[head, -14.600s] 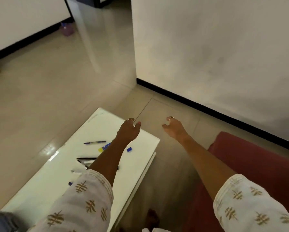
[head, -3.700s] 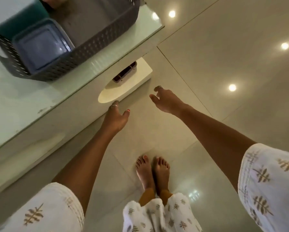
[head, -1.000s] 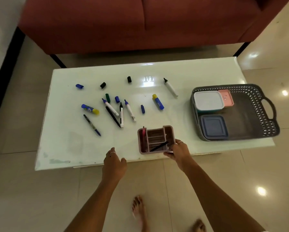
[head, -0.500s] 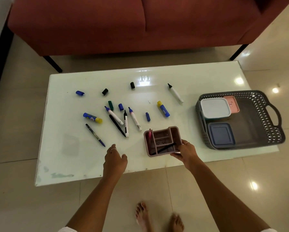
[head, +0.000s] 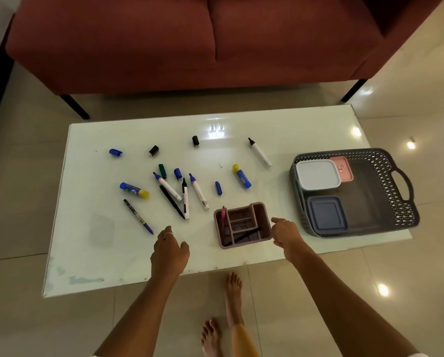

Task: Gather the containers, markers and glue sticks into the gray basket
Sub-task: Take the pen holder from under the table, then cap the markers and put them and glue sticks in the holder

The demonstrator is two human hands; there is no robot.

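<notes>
With the right hand [head: 285, 231] beside the pink organizer [head: 242, 225], fingers loosely curled and seemingly off it, and the left hand [head: 168, 249] relaxed and empty, I'd grip the organizer's wall firmly, keep it level, and lower it into the basket [head: 385, 161] alongside the lidded containers.

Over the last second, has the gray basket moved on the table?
No. The gray basket still sits at the right end of the white table, its near rim close to the front edge; only the camera's view has shifted.
</notes>
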